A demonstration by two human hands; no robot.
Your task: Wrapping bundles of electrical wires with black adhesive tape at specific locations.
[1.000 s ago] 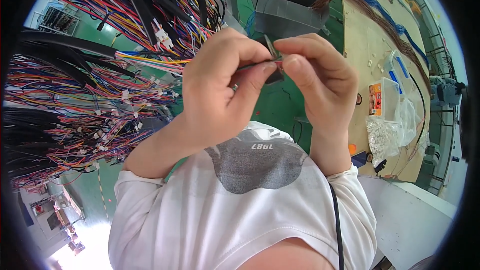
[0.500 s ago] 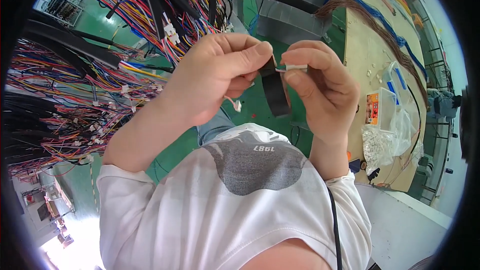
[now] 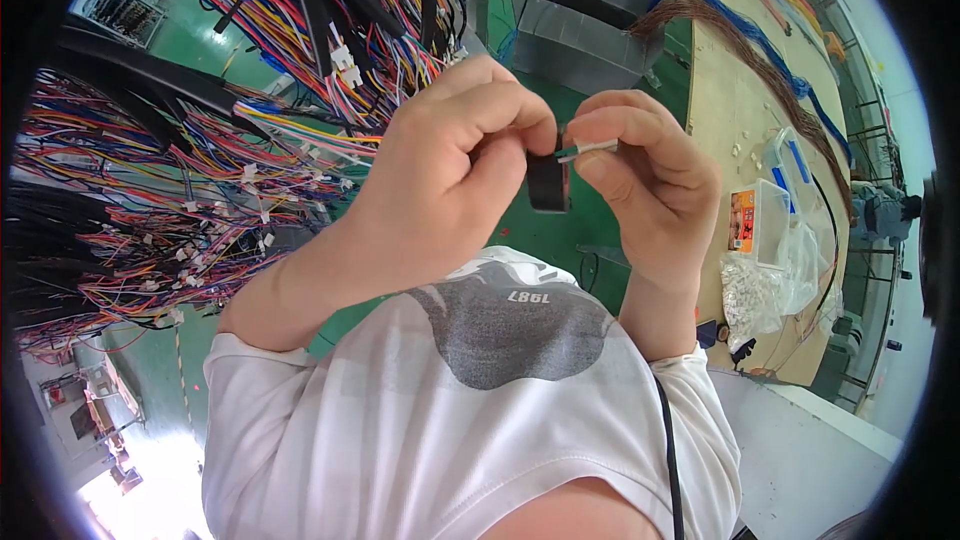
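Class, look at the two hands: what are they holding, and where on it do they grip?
The left hand and right hand pinch a black tape roll at its top; the right fingertips also hold a pale strip.

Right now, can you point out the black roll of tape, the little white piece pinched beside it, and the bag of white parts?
black tape roll (image 3: 548, 185), head view, its outer face.
small white piece (image 3: 588, 148), head view, its middle.
bag of white parts (image 3: 752, 292), head view, the white heap inside.
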